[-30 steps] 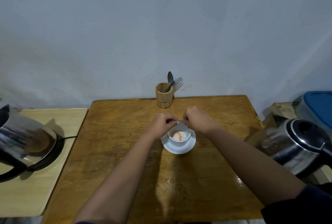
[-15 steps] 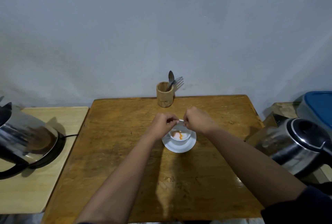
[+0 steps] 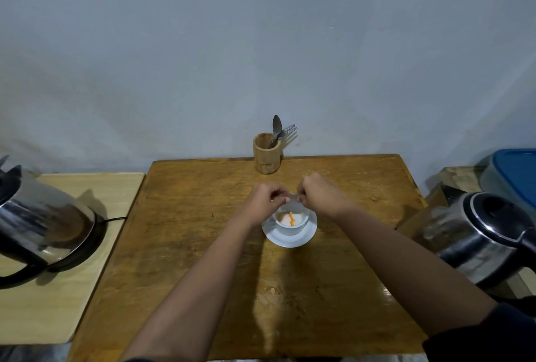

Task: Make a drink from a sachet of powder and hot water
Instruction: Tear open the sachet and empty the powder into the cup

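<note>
A white cup stands on a white saucer in the middle of the wooden table. Pale and orange powder lies inside the cup. Just above the cup's far rim, my left hand and my right hand pinch the two ends of a small, pale sachet stretched between them. Most of the sachet is hidden by my fingers. A steel kettle sits on its black base on the side table at the left.
A wooden holder with a spoon and a fork stands at the table's far edge by the wall. A second steel kettle sits low at the right, beside a blue-lidded bin. A black cord runs from the left kettle's base.
Both hands stay over the cup holding the sachet. They have shifted only slightly, and the pale heap of powder in the cup looks a little larger.
</note>
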Tool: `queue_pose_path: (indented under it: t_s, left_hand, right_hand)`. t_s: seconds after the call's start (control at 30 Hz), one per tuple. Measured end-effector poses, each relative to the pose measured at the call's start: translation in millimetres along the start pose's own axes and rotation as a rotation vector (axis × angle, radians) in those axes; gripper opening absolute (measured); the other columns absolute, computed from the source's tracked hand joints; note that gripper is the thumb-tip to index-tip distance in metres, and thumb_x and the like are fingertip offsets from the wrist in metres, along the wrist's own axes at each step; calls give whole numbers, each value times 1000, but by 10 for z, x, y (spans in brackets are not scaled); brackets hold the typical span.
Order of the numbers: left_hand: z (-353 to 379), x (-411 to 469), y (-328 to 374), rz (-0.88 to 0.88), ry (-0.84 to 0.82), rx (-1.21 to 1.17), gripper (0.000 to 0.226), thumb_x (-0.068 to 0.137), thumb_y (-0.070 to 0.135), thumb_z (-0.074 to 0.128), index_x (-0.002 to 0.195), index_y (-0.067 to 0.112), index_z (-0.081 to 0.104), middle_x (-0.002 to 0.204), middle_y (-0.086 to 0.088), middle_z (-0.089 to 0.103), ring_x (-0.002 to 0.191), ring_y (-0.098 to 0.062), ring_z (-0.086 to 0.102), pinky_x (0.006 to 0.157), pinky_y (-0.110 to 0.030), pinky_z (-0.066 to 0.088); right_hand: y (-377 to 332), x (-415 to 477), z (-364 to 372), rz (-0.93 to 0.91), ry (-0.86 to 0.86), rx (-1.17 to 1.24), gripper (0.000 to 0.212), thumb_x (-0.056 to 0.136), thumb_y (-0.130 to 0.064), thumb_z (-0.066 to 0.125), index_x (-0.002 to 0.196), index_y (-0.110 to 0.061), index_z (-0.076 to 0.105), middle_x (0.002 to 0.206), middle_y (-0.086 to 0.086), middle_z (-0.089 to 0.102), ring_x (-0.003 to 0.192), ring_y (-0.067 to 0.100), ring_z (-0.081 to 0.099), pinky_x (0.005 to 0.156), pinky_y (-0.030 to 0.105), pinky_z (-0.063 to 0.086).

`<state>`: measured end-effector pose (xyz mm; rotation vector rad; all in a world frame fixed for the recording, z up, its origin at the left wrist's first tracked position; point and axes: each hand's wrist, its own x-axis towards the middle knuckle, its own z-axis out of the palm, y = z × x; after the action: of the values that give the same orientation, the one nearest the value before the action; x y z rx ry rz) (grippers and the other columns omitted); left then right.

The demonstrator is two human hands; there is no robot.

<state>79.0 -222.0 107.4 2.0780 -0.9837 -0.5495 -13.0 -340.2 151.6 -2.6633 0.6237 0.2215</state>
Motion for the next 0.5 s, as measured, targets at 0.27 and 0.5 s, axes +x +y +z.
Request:
queue_pose_path:
  t_s: [0.27, 0.5]
  left_hand:
    - [3, -29, 10, -37, 53, -25, 18, 87, 13, 61, 101, 6, 69, 99, -11, 70, 91, -16, 61, 80, -28, 49]
    - [22, -38, 0, -44, 37, -54, 18, 85, 10, 63, 101, 6, 68, 94, -10, 67, 88, -15, 58, 78, -25, 46]
  right_hand:
    - [11, 17, 22, 10, -11, 50, 25, 86, -9, 60, 62, -15, 58, 69, 3, 53, 66, 17, 50, 55, 24, 39]
    - [15, 11, 60, 30, 34, 56, 26, 86, -9, 59, 62, -17, 55, 68, 3, 55, 63, 16, 51, 59, 29, 42]
